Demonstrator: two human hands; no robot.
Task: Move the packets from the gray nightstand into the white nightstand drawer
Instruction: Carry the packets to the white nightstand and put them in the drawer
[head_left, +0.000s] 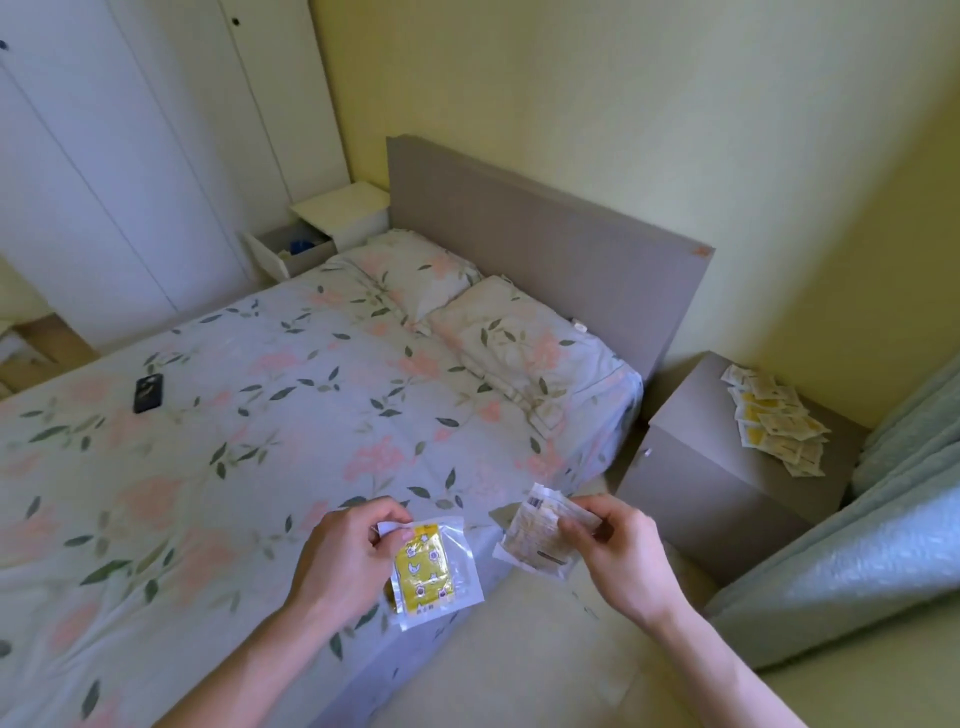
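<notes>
My left hand (347, 551) pinches the top corner of a clear packet with a yellow insert (432, 569), which hangs over the bed's near edge. My right hand (618, 545) grips a small stack of pale packets (543, 530) beside it. On the right stands the gray nightstand (696, 447), with a pile of several packets (776, 423) on its top. Across the bed, at the far left of the headboard, is the white nightstand (340, 210), whose drawer (283, 254) is pulled open with something blue inside.
A floral-covered bed (260, 415) with two pillows fills the middle, with a black phone (148, 393) lying on it. A gray headboard (545, 244) stands behind. White wardrobe doors (130, 156) line the left. A pale blue blanket (857, 545) lies at the right.
</notes>
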